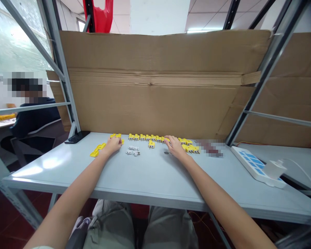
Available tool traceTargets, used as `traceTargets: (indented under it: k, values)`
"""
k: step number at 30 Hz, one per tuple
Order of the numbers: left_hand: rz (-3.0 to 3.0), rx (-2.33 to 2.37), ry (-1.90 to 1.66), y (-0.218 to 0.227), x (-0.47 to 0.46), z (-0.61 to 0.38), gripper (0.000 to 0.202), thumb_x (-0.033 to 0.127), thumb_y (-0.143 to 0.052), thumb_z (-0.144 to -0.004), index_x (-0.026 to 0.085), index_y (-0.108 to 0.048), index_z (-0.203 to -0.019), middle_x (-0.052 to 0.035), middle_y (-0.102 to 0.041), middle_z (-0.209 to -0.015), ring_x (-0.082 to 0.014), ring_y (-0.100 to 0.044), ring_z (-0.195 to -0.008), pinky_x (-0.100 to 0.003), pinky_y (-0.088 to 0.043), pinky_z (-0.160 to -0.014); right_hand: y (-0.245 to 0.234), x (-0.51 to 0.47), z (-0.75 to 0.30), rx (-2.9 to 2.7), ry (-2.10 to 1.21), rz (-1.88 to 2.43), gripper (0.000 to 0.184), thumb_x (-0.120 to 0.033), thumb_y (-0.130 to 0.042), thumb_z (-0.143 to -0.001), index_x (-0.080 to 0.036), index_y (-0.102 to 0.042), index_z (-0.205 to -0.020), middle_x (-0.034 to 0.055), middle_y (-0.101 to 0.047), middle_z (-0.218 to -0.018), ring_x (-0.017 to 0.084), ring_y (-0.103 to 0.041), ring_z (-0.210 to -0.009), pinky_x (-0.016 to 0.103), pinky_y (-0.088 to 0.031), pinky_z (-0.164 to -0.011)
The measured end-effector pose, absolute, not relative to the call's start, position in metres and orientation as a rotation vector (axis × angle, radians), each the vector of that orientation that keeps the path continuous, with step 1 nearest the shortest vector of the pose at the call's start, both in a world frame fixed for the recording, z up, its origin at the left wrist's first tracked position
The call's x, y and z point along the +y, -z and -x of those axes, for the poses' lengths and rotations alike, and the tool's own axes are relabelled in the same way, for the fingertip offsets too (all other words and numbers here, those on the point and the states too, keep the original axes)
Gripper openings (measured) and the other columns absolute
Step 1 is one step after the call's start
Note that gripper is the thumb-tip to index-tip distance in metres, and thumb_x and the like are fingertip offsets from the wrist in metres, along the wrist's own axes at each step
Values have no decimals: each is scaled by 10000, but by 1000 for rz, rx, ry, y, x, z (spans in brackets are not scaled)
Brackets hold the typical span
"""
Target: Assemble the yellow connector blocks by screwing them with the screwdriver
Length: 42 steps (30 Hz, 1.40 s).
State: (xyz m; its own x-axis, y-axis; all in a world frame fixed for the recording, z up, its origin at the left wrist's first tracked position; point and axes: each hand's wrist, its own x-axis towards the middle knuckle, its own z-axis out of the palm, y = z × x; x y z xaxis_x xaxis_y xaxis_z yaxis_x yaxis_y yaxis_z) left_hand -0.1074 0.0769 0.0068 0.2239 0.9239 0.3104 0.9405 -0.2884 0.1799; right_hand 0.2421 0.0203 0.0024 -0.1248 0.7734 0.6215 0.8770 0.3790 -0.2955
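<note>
At the far left, beyond the shelving upright, a seated co-worker in a dark top (33, 117) works at a separate bench. On the pale grey metal tabletop (67, 166), a flat bright-yellow plastic strip of connectors (97, 150) lies at an angle just left of the person's left hand (112, 145). That hand is curled down over small yellow plastic connectors (116, 136), at the left end of the line of pieces, but whether it grips them is hidden behind the fingers. Between the hands lies a small cluster of white two-pin plugs (132, 150), nearer the left hand. A long row of yellow two-pin connectors (145, 137) runs sideways along the back of the tabletop, against a large brown cardboard sheet (150, 79), with one loose yellow connector (151, 144) just in front. The right hand (174, 145) lies with fingers extended and not closed, its fingertips (166, 139) on the row, which continues past it and bends toward the person. Further right sit a blurred patch (209, 148) and a white-and-blue power strip (251, 164).
</note>
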Motion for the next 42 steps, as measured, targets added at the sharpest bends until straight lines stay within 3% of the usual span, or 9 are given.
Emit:
traceTargets:
  k: [4, 9, 18, 23, 26, 32, 35, 39, 42]
  values:
    - [2443, -1770, 729, -14, 73, 101, 133, 196, -486, -839, 170, -616, -854, -79, -683, -944, -235, -579, -971, -350, -389, -899, -2, 20, -238, -1938, 196, 1400, 356, -391, -315, -954, -199, -584, -1090, 116, -643, -1076, 266, -571, -1023, 409, -433, -905]
    - [2684, -1354, 1091, -19, 51, 76, 139, 241, -477, -870, 179, -602, -872, -60, -664, -937, -199, -571, -921, -324, -428, -868, -3, 18, -234, -1969, 172, 1388, 346, -398, -315, -961, -222, -580, -1100, 105, -643, -1091, 259, -576, -1039, 398, -436, -909]
    - [3192, -892, 701, -16, 2, 19, 116, 239, -545, -860, 188, -648, -846, -57, -690, -934, -185, -598, -935, -303, -429, -898, -2, 15, -228, -1989, 141, 1422, 340, -399, -324, -967, -222, -575, -1113, 106, -639, -1118, 252, -563, -1088, 401, -423, -943]
    - [2943, -1120, 944, -23, 20, 43, 249, 105, -442, -816, 174, -654, -928, -54, -679, -975, -180, -599, -925, -293, -448, -868, -3, 14, -227, -2011, 123, 1443, 312, -380, -342, -970, -215, -587, -1071, 106, -645, -1097, 242, -581, -1060, 373, -438, -917]
    - [2869, -1239, 814, -26, 35, 63, 332, 40, -417, -742, 184, -663, -911, -38, -680, -949, -188, -594, -925, -295, -446, -863, -5, 11, -226, -2027, 81, 1418, 276, -353, -389, -953, -210, -604, -1051, 105, -655, -1096, 246, -592, -1043, 390, -445, -908]
    - [2955, -1201, 630, -20, 41, 71, 252, 159, -504, -779, 219, -683, -946, -37, -685, -1013, -208, -564, -1047, -317, -398, -981, -11, -3, -211, -2210, -169, 1224, 160, -258, -547, -848, -202, -663, -943, 62, -698, -966, 198, -639, -855, 340, -495, -786]
    - [3011, -1095, 634, -18, 37, 64, 215, 208, -526, -804, 222, -690, -943, -44, -685, -1027, -204, -559, -1062, -309, -380, -1000, -10, -12, -196, -2306, -217, 1165, 208, -292, -614, -824, -208, -666, -1007, 76, -679, -1022, 207, -630, -914, 354, -489, -835]
    - [3048, -1066, 659, -17, 31, 57, 165, 278, -565, -822, 208, -688, -906, -46, -697, -928, -200, -587, -956, -291, -425, -886, -5, -18, -183, -2395, -249, 1184, 251, -298, -652, -819, -210, -665, -1053, 98, -650, -1077, 235, -588, -1058, 369, -470, -901]
    - [3104, -1115, 646, -17, 27, 52, 262, 363, -584, -828, 201, -661, -1019, -33, -681, -820, -192, -596, -850, -282, -441, -791, -3, -16, -183, -2406, -236, 1198, 277, -274, -664, -812, -205, -652, -1080, 111, -631, -1108, 251, -555, -1117, 398, -451, -939]
